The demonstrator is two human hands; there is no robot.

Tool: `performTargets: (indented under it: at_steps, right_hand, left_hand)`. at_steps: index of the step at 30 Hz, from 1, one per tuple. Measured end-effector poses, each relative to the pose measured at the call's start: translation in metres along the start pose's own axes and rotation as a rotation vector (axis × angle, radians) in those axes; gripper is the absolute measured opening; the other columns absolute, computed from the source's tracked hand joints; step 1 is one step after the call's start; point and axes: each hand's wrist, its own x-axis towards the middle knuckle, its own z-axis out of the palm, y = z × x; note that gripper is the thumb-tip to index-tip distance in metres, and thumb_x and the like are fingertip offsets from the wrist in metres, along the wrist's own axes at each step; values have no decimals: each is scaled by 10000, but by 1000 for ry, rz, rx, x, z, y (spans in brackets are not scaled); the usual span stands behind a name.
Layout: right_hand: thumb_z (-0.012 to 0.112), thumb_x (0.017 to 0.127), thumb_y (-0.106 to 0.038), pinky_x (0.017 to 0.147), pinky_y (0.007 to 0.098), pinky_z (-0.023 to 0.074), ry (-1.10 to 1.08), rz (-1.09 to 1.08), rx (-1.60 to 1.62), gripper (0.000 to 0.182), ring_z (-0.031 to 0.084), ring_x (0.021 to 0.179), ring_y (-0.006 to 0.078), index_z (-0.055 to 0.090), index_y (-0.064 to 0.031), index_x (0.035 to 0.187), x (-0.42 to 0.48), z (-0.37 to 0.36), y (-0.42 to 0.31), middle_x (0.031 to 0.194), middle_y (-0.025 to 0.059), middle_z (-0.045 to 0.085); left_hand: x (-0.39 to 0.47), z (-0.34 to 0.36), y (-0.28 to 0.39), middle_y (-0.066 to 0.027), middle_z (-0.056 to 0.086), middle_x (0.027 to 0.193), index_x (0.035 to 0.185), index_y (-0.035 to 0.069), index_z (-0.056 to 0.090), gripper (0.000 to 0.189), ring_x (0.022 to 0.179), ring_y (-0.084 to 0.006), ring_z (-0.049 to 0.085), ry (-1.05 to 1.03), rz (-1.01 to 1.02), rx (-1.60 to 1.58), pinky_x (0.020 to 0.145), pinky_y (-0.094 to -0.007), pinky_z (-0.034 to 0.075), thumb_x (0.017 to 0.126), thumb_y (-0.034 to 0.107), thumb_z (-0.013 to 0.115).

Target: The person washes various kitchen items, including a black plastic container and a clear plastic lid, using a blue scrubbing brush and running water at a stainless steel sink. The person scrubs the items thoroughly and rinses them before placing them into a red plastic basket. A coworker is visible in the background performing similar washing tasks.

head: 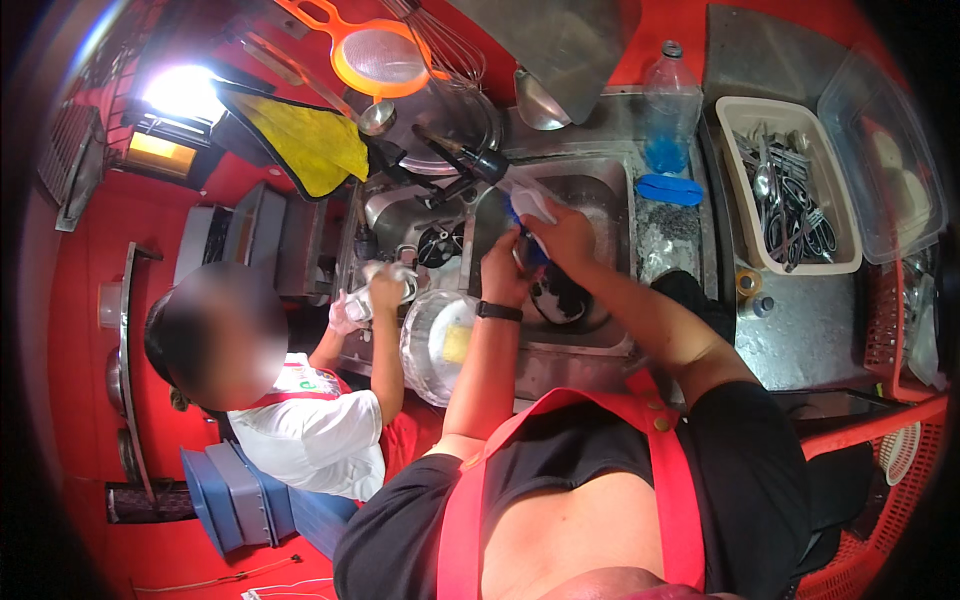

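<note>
Over the right basin of a steel double sink (626, 255), both my hands work close together below a black faucet (489, 165). My right hand (568, 236) grips a white item with blue bristles (529, 201), apparently a scrubbing brush, in or beside the running water. My left hand (502, 268), with a dark band at its wrist, holds a shiny bluish item (533, 253), partly hidden by the fingers. A dark vessel with white suds (561, 300) lies in the basin beneath. Left of my forearm is a clear round tub (420, 349) holding whitish liquid and a yellow sponge (456, 343).
A co-worker's soapy hands (382, 289) hold an item over the left basin. Right of the sink are a bottle of blue liquid (666, 142), a blue sponge (669, 190) and a cutlery tub (844, 225). An orange strainer (381, 60) and a yellow cloth (307, 139) hang at the back.
</note>
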Motion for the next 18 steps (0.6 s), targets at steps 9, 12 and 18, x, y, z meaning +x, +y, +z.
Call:
performTargets:
  at_steps: [9,12,18]
  right_hand:
    - [743,763,-511,835,385,524,-126,207,-79,649,687,970,335,650,-62,1223,5,-14,-1,1030,231,690]
    - [749,761,-504,844,389,524,-172,219,19,650,684,983,334,654,-46,1211,5,-29,-9,1056,244,677]
    - [736,771,-484,796,380,528,-57,142,61,648,696,914,351,643,-18,1211,1,-14,5,975,246,692]
  left_hand:
    - [-3,-2,5,-52,655,976,1041,154,583,201,800,-236,648,5,18,-42,662,-423,554,899,296,604]
    - [-9,-11,4,-46,646,968,1045,162,587,202,802,-243,640,-43,5,-69,668,-443,553,900,301,595]
    - [1,11,0,-53,632,1013,1116,182,580,245,931,-263,630,6,-93,43,786,-526,529,925,335,566]
